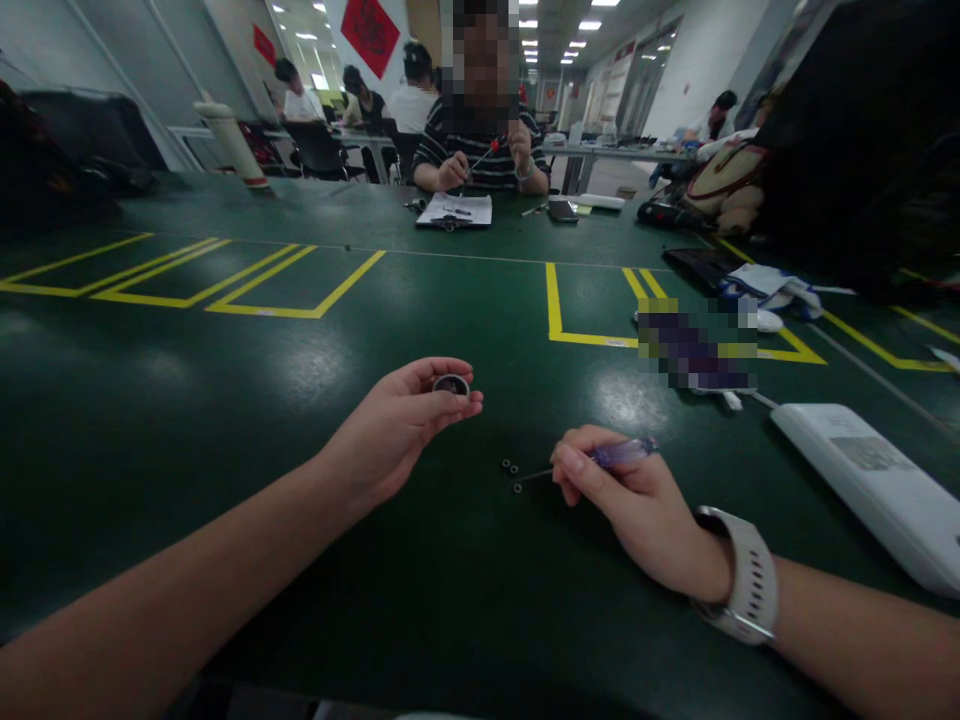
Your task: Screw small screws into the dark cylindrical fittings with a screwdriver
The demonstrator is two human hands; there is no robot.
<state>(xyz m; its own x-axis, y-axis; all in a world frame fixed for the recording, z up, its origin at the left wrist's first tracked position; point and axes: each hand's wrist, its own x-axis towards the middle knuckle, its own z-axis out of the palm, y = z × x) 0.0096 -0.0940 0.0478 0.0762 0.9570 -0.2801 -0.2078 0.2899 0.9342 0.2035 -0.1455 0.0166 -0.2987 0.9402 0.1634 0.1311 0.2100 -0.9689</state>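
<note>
Between the thumb and fingers of my left hand is a small round metal part with a dark inside, raised above the green table. My right hand grips a screwdriver with a clear purple handle. Its thin shaft points left and down to the tabletop. The tip is at or very close to one of 3 tiny dark rings, which look like small nuts or bearings. The other two rings lie just behind it. My fingers partly cover the screwdriver and the round part.
A white power bank-like box lies at right, with a cable to a blurred phone. Across the table sits a person holding a thin tool, behind a clipboard. A dark phone and a bottle are farther back.
</note>
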